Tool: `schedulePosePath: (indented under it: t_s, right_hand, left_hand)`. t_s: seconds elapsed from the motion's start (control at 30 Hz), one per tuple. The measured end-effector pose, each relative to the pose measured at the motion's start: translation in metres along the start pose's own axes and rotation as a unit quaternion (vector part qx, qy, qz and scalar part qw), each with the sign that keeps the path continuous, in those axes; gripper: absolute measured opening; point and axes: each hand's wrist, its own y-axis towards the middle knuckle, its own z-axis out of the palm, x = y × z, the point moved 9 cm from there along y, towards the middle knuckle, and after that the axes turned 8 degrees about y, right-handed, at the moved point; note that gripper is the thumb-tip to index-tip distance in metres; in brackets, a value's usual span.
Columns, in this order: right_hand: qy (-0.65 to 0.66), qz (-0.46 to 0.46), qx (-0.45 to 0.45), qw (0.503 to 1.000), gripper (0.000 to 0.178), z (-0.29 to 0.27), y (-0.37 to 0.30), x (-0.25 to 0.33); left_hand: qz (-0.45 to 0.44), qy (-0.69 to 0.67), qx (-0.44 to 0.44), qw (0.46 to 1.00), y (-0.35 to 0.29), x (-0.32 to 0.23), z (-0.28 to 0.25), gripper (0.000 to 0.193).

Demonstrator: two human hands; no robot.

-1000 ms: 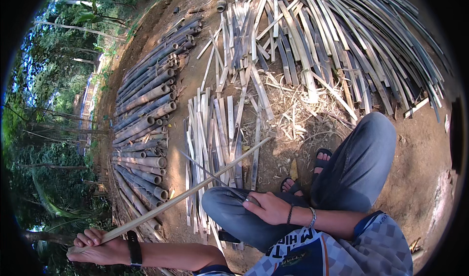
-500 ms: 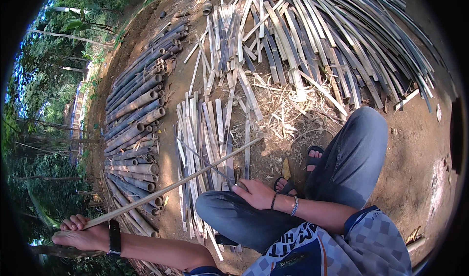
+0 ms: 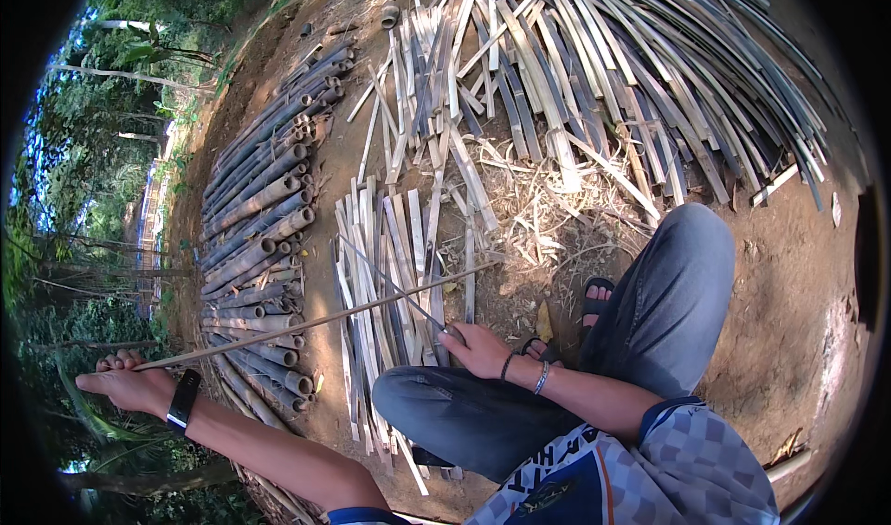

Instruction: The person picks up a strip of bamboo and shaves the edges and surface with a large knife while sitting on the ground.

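Observation:
At the far left, my left hand (image 3: 130, 386) is closed around one end of a long, thin bamboo strip (image 3: 325, 319). The strip slants up to the right, and its far end is above the shavings-strewn ground. My right hand (image 3: 478, 350), just above my bent left knee, grips the handle of a long, narrow-bladed knife (image 3: 394, 288). Its blade points up and left, crossing the strip in this view; whether the two touch I cannot tell. Beneath them lies a pile of split bamboo strips (image 3: 367, 246), partly hidden by my knee.
Stacked bamboo poles (image 3: 269, 246) lie to the left, cut ends facing me. Large heaps of split bamboo (image 3: 640, 79) spread across the far side. Curly shavings (image 3: 534, 209) cover the ground in front of my sandalled feet (image 3: 599, 293). Trees (image 3: 93, 200) stand beyond the poles.
My left hand has moved up and outward to the left, so the strip slants less steeply. The right hand has shifted slightly right and the knife tip has risen.

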Motion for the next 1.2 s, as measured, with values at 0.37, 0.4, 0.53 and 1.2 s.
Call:
schedulePosePath:
  t_s: [0.37,0.4,0.53,1.2]
  right_hand:
    - [0.102,0.176,-0.006,0.979,0.052,-0.008,-0.002,-0.064]
    - [0.074,0.137,-0.004,0.988,0.052,-0.009,0.001,-0.051]
    - [0.03,0.123,-0.085,0.988,0.054,-0.019,0.0,-0.078]
    - [0.043,0.084,0.009,0.996,0.053,-0.002,-0.017,-0.029]
  left_hand:
    - [0.027,0.002,0.004,1.0,0.006,0.0,0.044,0.048]
    - [0.024,0.003,0.005,1.0,0.008,0.004,0.045,0.048]
    - [0.021,0.001,0.013,1.0,0.019,0.009,0.051,0.048]
    - [-0.01,-0.115,0.129,0.985,-0.004,-0.004,0.019,0.047]
